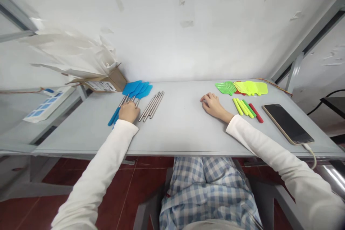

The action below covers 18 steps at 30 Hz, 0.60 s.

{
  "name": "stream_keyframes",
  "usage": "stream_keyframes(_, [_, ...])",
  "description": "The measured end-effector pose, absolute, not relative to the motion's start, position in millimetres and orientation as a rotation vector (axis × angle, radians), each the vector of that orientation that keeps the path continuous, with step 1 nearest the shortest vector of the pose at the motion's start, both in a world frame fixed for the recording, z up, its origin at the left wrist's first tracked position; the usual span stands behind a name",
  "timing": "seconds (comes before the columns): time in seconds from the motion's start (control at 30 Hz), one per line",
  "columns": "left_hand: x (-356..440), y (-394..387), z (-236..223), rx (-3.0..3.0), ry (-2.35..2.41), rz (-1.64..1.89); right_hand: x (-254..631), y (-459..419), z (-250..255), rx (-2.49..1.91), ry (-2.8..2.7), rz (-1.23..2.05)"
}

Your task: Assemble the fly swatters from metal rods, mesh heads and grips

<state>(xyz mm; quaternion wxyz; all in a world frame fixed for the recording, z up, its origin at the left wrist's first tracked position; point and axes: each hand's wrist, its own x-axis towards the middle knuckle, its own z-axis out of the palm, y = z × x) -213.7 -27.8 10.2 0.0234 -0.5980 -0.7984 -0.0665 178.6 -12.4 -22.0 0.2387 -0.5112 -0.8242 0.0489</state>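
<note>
My left hand (129, 111) is closed over the metal shafts of several blue fly swatters (138, 88) at the left of the table. Their blue handles (114, 116) stick out below the hand, and its fingers partly hide the shafts. Just right of it lie several loose metal rods (153, 105), side by side. My right hand (212, 105) rests on the tabletop with loosely bent fingers, holding nothing. Beyond it are a green swatter head (225, 87), yellow swatter heads (253, 88) and part of a red one. Yellow handles (244, 107), a green handle (249, 108) and a red handle (256, 113) lie below these.
A phone (288, 123) with a white cable lies at the table's right side. An open cardboard box (113, 81) with white wrapping (72, 52) stands at the back left. A power strip (48, 104) lies farther left. The wall (185, 50) borders the grey table (178, 133).
</note>
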Motion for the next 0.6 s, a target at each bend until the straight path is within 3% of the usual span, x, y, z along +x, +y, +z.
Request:
stream_keyframes(0.17, [-199,-40,22,-1.859,-2.419,-0.358,178,-12,-23,-1.385,-2.254,0.132])
stream_keyframes(0.3, [-171,-58,35,-2.041,-2.087,-0.603,178,-13,-21,-1.352,-2.214,0.217])
stream_keyframes(0.5, [-116,-64,47,-2.335,-1.659,-0.773,184,-12,-8,-1.097,-1.706,0.932])
stream_keyframes(0.6, [-83,-60,40,-2.477,-1.552,-0.827,189,-7,-3,-0.991,-1.417,1.105])
